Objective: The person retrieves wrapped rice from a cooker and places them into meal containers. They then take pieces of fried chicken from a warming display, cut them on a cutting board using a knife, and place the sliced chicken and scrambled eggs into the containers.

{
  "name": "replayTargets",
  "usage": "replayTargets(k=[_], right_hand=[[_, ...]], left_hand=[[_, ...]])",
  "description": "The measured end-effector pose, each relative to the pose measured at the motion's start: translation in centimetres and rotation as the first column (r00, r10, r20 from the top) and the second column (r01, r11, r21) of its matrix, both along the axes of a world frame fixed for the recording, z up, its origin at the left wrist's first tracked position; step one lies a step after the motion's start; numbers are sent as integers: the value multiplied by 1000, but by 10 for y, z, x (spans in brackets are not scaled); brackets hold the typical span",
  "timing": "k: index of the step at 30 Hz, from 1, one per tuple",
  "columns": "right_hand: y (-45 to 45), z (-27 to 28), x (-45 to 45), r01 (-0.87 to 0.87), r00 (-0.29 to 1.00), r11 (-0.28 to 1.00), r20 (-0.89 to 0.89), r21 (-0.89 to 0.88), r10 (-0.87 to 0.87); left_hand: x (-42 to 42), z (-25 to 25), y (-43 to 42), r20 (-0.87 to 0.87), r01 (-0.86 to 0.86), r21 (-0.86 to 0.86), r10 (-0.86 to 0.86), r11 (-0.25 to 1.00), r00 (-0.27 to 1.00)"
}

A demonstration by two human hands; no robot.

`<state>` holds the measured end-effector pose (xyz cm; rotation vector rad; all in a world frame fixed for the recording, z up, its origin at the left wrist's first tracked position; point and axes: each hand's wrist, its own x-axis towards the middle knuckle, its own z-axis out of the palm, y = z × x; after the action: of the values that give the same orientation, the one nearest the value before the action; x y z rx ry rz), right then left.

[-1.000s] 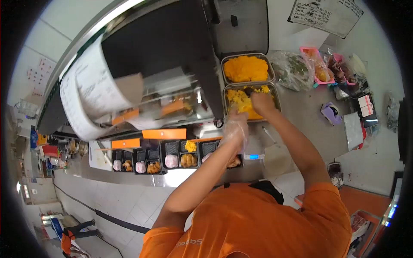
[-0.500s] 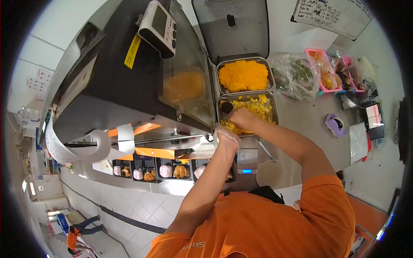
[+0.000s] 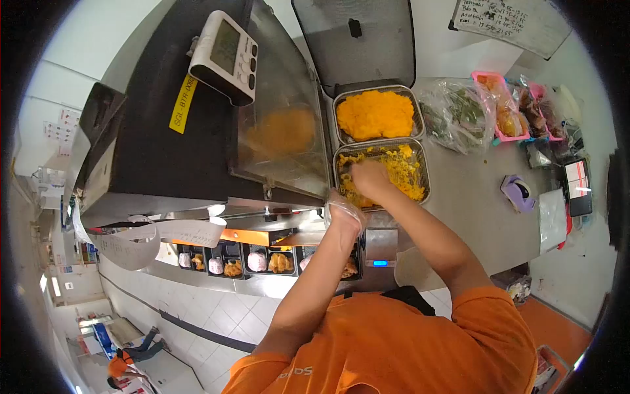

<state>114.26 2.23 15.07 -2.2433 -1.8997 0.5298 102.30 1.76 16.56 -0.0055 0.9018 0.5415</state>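
My right hand [image 3: 369, 178] is closed on a dark scoop [image 3: 346, 168], mostly hidden by the fingers, inside the nearer metal tray [image 3: 426, 187]. Crumbly yellow food [image 3: 401, 164] is spread thinly over that tray, with bare patches showing. My left hand [image 3: 344, 209], in a clear plastic glove, is at the tray's near left corner; its fingers are hard to make out. Directly behind stands a second metal tray [image 3: 420, 125] heaped with smooth orange-yellow food [image 3: 375, 115].
A dark cabinet with a glass front [image 3: 279, 144] and a timer [image 3: 226, 56] rises on the left. Black meal boxes [image 3: 269, 262] line the shelf below it. A scale [image 3: 381, 248] sits near me. Bagged greens [image 3: 457, 115], pink baskets [image 3: 504, 111] and a tape dispenser [image 3: 518, 192] lie right.
My right hand has shifted slightly within the nearer tray, and the scoop's round end is less visible. My left hand stays at the corner. The view has turned a little.
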Motion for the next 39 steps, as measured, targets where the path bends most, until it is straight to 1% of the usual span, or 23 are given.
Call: replayTargets(k=[1, 3, 4, 6, 7, 9, 10, 12, 13, 16, 18, 19, 20, 21, 23, 25, 27, 29, 30, 32, 33, 36, 39], right_hand=[[5, -12, 1, 7, 1000, 999, 21, 33, -7], [13, -51, 0, 27, 998, 995, 55, 96, -32], [8, -54, 1, -60, 998, 995, 32, 84, 57], [0, -59, 5, -241, 970, 968, -10, 70, 242], [-4, -51, 10, -249, 968, 967, -7, 57, 250], [-13, -29, 22, -265, 964, 964, 1, 24, 265], [-13, -41, 23, -187, 982, 979, 31, 78, 185], [-7, -76, 21, -26, 997, 979, 78, 203, 10], [-11, -73, 18, -95, 994, 984, 59, 148, 87], [-31, -40, 2, -306, 952, 951, -5, -43, 306], [-36, -7, 1, -409, 911, 894, -20, -183, 412], [-37, 0, 0, -412, 910, 889, -43, -200, 413], [-38, 6, -1, -417, 908, 883, -66, -217, 413], [-39, 9, -2, -421, 907, 877, -87, -230, 413], [-37, 3, -8, -323, 946, 909, -131, -264, 298], [-38, -13, -13, -199, 971, 941, -182, -275, 153], [-41, -40, -20, -46, 970, 963, -244, -266, -21], [-47, -63, -30, 23, 923, 988, -375, -154, -80], [-50, -73, -31, 65, 892, 993, -441, -101, -103], [-55, -67, -23, 145, 802, 977, -560, -155, -208], [-58, -63, -18, 180, 747, 966, -613, -185, -256], [-64, -51, 7, 258, 429, 914, -810, -313, -399], [-63, -60, 24, 238, 540, 949, -785, -205, -305]], left_hand=[[-2, -8, 0, 64, 9, 47, -12, 999, 998], [2, 13, -2, -41, 17, -13, -17, 1000, 999], [3, 21, -2, -96, 21, -40, -25, 999, 995], [-1, 4, 3, -94, 36, -39, -40, 999, 995], [-4, -3, 3, -94, 38, -45, -42, 998, 995], [-8, -1, 4, -48, 44, -41, -46, 998, 998], [-8, 0, 2, -26, 53, -43, -54, 998, 998], [-9, -5, 0, -62, 58, -37, -60, 998, 996], [-9, -7, 1, -80, 61, -31, -63, 998, 995], [-13, -15, -3, 84, -50, -40, 53, 998, 995], [-15, -24, -3, 51, -66, -94, 71, 993, 996], [-15, -26, -3, 35, -70, -118, 75, 991, 997], [-16, -21, -5, 24, -79, -103, 82, 992, 996], [-18, -28, -4, 62, -72, -114, 79, 991, 995], [-24, -50, 2, 141, -60, -130, 78, 990, 987], [-26, -60, 1, 179, -34, -6, 34, 999, 983], [-29, -61, -2, 152, -55, -8, 55, 998, 987], [-26, -53, -6, 63, -116, -126, 125, 985, 990], [-25, -47, -8, 26, -124, -168, 131, 978, 991], [-23, -27, -9, -48, -144, -247, 137, 958, 989], [-24, -23, -9, -48, -146, -245, 138, 959, 989], [-32, -48, -7, 66, -108, -152, 119, 982, 991], [-33, -73, -3, 175, -71, -60, 81, 996, 981]])
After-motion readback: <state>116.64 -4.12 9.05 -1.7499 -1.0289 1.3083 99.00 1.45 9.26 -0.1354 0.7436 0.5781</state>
